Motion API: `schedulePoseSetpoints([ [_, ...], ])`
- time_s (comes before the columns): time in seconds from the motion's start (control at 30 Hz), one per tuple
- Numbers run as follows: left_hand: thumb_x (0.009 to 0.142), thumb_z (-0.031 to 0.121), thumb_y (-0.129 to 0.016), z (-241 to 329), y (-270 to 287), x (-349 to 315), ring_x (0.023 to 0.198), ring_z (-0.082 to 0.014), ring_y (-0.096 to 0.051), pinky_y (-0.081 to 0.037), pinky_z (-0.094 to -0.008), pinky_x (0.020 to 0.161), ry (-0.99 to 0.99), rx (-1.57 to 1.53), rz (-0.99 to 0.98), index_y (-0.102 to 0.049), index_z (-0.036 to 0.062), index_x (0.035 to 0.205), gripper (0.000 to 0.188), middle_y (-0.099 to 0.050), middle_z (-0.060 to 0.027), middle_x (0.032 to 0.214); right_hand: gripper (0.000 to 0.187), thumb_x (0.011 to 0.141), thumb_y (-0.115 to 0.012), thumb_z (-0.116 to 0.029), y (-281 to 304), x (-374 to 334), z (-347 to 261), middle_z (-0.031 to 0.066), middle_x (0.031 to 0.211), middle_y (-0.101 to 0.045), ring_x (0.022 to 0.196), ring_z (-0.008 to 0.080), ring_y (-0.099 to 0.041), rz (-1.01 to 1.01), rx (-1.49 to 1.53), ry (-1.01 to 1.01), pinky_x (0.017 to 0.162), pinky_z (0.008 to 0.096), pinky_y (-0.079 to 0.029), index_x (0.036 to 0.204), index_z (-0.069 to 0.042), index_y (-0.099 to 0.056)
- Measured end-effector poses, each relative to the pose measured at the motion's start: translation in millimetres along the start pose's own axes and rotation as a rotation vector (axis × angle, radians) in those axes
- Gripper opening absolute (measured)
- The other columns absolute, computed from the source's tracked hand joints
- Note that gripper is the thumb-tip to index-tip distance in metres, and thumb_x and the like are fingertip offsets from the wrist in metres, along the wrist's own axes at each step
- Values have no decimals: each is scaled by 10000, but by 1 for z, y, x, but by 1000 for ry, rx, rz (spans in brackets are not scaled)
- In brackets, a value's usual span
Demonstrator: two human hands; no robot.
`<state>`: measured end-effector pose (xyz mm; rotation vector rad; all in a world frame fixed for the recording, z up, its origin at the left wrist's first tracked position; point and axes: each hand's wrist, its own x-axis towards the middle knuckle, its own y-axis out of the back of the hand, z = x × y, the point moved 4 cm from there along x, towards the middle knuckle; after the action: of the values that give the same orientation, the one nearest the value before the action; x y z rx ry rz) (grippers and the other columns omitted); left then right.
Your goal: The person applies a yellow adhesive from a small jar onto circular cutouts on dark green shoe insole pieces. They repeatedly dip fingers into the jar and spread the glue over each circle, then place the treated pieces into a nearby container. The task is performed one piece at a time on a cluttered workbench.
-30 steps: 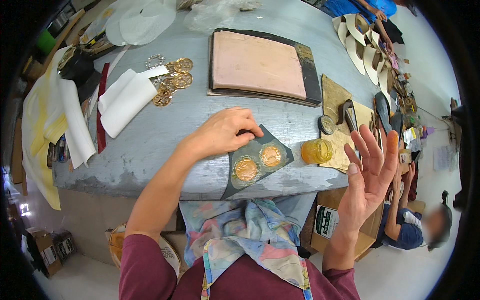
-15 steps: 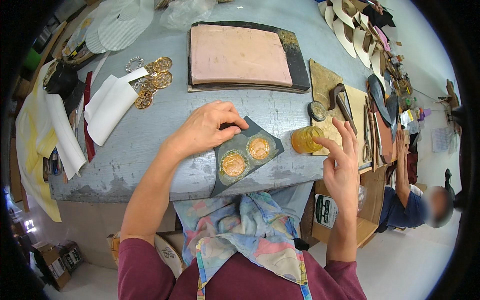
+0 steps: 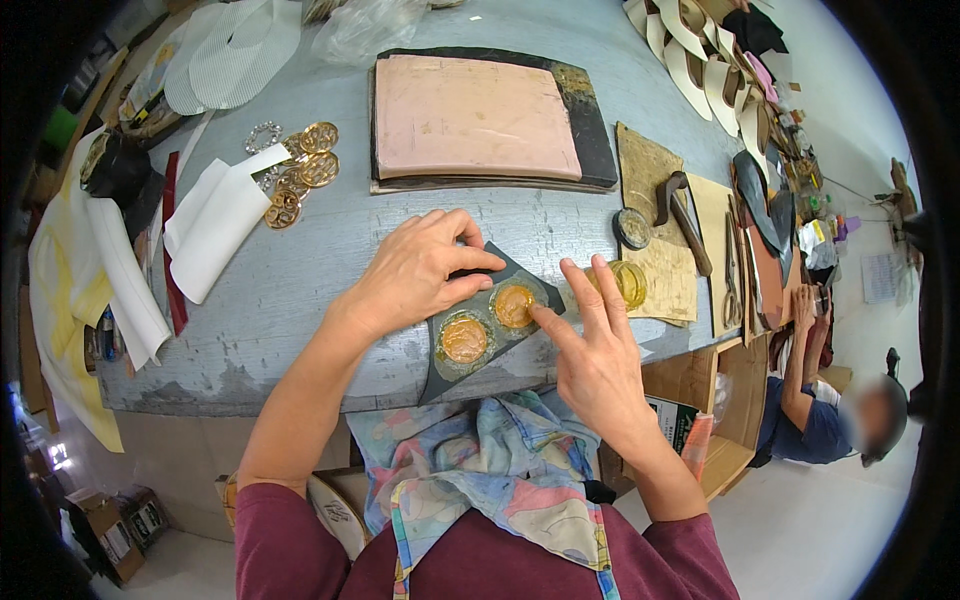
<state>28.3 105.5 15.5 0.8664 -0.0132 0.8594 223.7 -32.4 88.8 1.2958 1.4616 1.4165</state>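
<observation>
A dark grey angular sheet (image 3: 435, 382) lies near the table's front edge. Two round patches on it, a left one (image 3: 464, 339) and a right one (image 3: 514, 306), are coated in glossy amber stuff, with smears around them. My left hand (image 3: 425, 268) holds the sheet down at its upper part with thumb and forefinger. My right hand (image 3: 600, 375) has its fingers spread, and one fingertip touches the edge of the right patch. Behind those fingers stands a small jar of yellow substance (image 3: 630, 284), partly hidden.
A pink slab (image 3: 475, 115) sits on a black board beyond my hands. To the right are a hammer (image 3: 690, 235), a round tin (image 3: 631, 228) and scissors (image 3: 731, 300). White sheets (image 3: 215, 235) and gold-coloured rings (image 3: 318, 168) lie left. Another person (image 3: 815, 415) works at the far right.
My right hand has moved left from the jar's mouth to the right amber patch. My left thumb and forefinger have spread a little apart on the sheet.
</observation>
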Motion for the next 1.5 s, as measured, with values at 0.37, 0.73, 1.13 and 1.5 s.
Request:
schedulePoseSetpoints([
  [0.37,918,211,-858,-1,-1,0,1124,-271,-664,-535,-436,978,3,2,-49,-895,180,1150,236,-691,-29,1145,560,771,-598,210,31,-5,76,173,1689,-531,1673,473,-326,84,-170,-205,1336,549,-367,1160,-92,-863],
  [0.73,917,150,-826,5,6,3,1076,-263,-677,-540,-431,935,-18,7,-22,-897,188,1122,221,-709,-23,1121,514,711,-692,132,18,1,96,209,1701,-515,1671,504,-318,-24,-158,-228,1327,578,-373,1119,-120,-878],
  [1.13,906,139,-856,-1,0,1,1057,-287,-684,-542,-421,916,-27,-27,10,-884,141,1129,225,-714,-53,1114,420,772,-603,182,48,-6,90,209,1581,-605,1627,521,-379,135,-21,-227,1314,592,-372,1074,-77,-740],
  [1.5,905,187,-883,1,-1,2,1083,-283,-680,-547,-432,933,-64,13,17,-878,176,1178,273,-695,-42,1135,738,801,-567,185,13,0,-9,288,1744,-392,1655,550,-319,-25,352,-29,1329,610,-332,1499,-46,-636],
])
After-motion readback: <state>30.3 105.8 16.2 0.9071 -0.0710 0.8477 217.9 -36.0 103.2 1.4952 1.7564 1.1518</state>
